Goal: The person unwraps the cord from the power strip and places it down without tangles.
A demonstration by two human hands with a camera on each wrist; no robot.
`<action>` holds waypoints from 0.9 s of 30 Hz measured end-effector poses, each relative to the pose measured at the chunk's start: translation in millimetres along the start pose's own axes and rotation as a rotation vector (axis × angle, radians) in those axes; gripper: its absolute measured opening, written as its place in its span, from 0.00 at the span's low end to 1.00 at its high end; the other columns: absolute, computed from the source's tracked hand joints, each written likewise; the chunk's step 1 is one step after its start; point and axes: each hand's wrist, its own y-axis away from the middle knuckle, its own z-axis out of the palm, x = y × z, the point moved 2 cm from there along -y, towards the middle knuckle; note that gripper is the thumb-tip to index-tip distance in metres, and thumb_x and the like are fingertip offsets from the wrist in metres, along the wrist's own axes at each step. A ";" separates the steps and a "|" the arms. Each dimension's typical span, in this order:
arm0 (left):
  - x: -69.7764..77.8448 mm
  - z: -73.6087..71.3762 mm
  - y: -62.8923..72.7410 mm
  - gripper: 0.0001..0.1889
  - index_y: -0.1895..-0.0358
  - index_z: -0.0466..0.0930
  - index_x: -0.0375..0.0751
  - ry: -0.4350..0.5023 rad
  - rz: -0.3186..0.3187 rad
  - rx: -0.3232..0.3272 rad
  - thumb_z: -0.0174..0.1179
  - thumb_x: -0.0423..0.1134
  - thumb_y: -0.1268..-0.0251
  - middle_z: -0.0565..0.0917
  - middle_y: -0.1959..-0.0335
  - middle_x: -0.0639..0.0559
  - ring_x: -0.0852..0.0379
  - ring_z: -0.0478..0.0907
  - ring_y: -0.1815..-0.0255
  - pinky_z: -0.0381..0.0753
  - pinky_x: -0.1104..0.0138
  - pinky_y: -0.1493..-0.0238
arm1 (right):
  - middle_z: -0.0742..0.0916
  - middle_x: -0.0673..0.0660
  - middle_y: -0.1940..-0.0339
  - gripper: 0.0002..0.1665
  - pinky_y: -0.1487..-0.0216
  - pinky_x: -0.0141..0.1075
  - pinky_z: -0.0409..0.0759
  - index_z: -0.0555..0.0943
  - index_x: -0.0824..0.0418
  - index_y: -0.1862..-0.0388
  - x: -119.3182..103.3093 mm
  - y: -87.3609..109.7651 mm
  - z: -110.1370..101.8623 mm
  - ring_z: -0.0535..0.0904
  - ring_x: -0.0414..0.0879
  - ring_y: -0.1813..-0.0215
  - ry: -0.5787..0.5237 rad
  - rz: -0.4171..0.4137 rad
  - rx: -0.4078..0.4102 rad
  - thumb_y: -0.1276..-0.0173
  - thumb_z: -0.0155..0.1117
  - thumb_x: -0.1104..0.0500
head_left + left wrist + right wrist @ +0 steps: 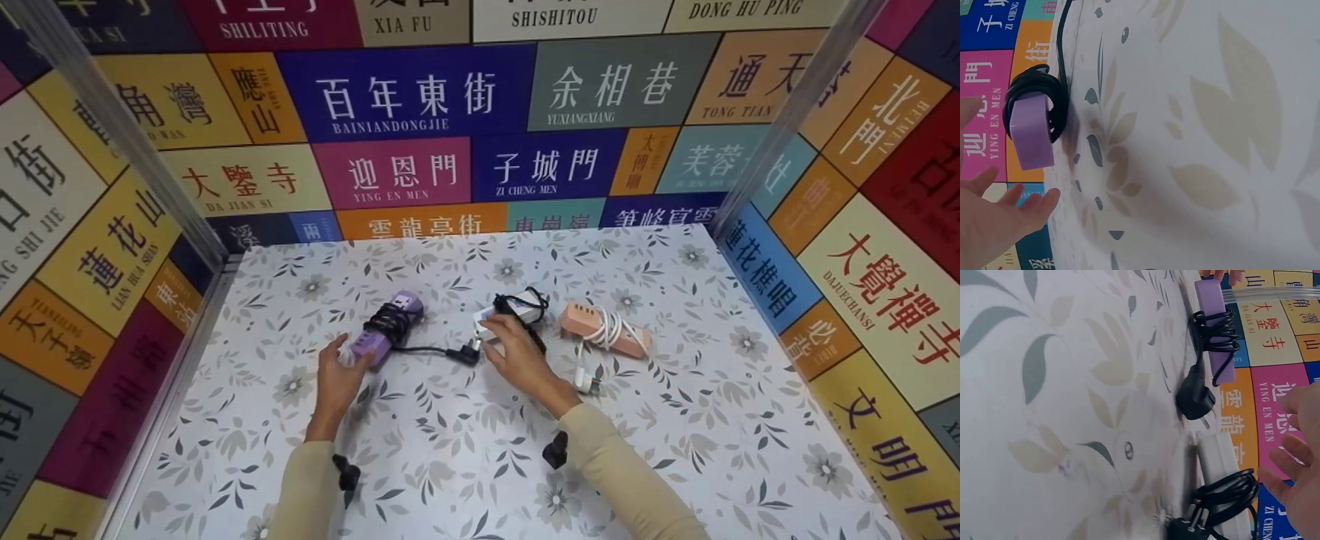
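Note:
A purple power strip (370,345) lies on the table, its black cord wound round the middle and its black plug (466,352) stretched out to the right. At its near end is my left hand (339,379); the left wrist view shows those fingers spread beside the purple strip (1032,132). My right hand (523,361) reaches over the near end of a white power strip (534,309) wrapped in black cord. In the right wrist view, the fingers of that hand (1297,475) are loosely bent and hold nothing, beside the white strip (1219,455).
Right of the white strip lies an orange power strip (583,320) with a white cord wound round it and a white plug (583,379) in front. The table (450,465) has a leaf-patterned cover. Panels with lettering (405,94) stand behind and on both sides.

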 end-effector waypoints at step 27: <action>-0.1 18.8 -6.5 0.39 0.26 0.57 0.25 -0.005 -0.045 -0.057 0.64 0.37 0.36 0.66 0.29 0.25 0.32 0.63 0.26 0.60 0.48 0.22 | 0.73 0.63 0.26 0.31 0.20 0.55 0.58 0.68 0.63 0.26 2.7 0.0 51.9 0.63 0.60 0.22 0.185 0.002 -0.239 0.25 0.58 0.59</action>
